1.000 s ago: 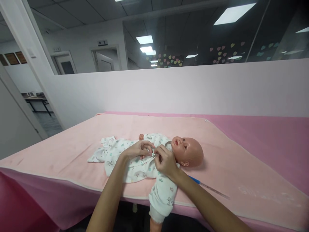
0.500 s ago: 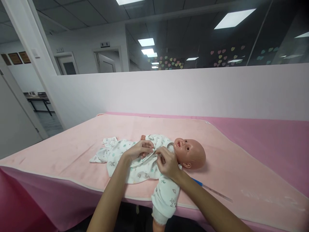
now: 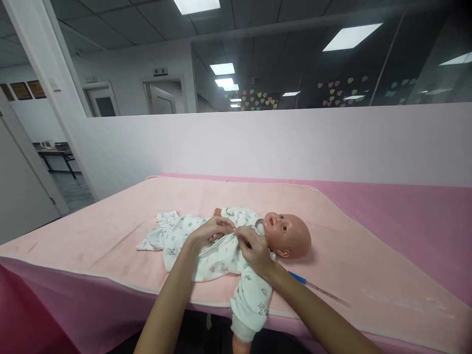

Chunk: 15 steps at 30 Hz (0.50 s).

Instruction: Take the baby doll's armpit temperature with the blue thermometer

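A baby doll (image 3: pixel 289 235) lies on its back on a light pink blanket (image 3: pixel 110 231), head to the right. It wears a white printed sleepsuit (image 3: pixel 217 258). My left hand (image 3: pixel 210 230) and my right hand (image 3: pixel 254 250) meet over the doll's chest. Both pinch the front edges of the sleepsuit near the collar, fingers closed on the fabric. One sleeved doll arm (image 3: pixel 250 307) hangs over the near edge of the blanket.
A thin stick with a blue end (image 3: pixel 317 287) lies on the blanket just right of my right forearm. A darker pink cover (image 3: pixel 413 216) spreads to the right. A pale partition wall (image 3: pixel 295 142) stands behind, with an open doorway (image 3: pixel 55 167) at far left.
Both hands stayed on the doll's chest and worked the sleepsuit's front edges closer together. The view shifted slightly.
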Available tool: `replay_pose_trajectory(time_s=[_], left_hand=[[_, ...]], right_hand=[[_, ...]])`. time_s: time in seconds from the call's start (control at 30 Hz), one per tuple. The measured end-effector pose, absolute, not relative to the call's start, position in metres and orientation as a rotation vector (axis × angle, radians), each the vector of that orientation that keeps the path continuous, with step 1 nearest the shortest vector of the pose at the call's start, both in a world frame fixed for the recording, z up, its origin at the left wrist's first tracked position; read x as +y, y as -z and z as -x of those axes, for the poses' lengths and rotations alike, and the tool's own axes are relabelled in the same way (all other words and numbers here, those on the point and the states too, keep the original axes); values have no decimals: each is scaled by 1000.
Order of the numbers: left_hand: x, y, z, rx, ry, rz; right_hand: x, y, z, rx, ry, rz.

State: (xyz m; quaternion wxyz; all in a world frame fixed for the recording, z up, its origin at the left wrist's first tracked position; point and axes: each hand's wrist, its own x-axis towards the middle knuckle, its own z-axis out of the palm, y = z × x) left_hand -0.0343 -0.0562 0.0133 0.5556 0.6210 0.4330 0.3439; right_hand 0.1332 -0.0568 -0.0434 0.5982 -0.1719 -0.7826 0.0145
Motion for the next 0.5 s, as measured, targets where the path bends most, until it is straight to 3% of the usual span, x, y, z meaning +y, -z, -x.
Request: replay_pose_trajectory(time_s=[0.5], left_hand=[[-54,-10,36,1076,-784,-1493]], right_hand=[[-53,42,-130,-1784,-128,689]])
